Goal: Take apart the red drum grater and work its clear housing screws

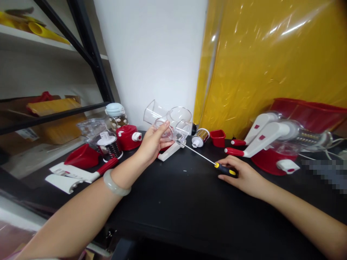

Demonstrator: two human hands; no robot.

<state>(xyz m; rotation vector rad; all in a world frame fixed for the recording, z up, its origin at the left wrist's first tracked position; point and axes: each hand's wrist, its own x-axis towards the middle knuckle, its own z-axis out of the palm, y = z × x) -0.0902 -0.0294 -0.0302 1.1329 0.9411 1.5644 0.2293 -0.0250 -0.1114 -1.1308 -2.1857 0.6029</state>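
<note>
My left hand (154, 141) grips a clear plastic grater housing (180, 121) above the black table, its fingers closed around the near side. In my right hand (240, 175) is a long screwdriver (203, 157) with a black and yellow handle. The shaft points left, and its tip meets the lower corner of the clear housing. Exactly what the tip touches is too small to make out. Below the housing lies a white crank arm (171, 151), partly hidden. A grater drum (200, 138) and a small red pusher (217, 138) are just behind the shaft.
At right stand assembled rotary graters (267, 139) with red-handled cranks. On the left are a red grater base (128, 137), another drum (108, 146), a red part (82, 156), white crank pieces (70, 173) and a lidded jar (116, 113). A black-framed shelf (93, 54) borders the table (189, 213).
</note>
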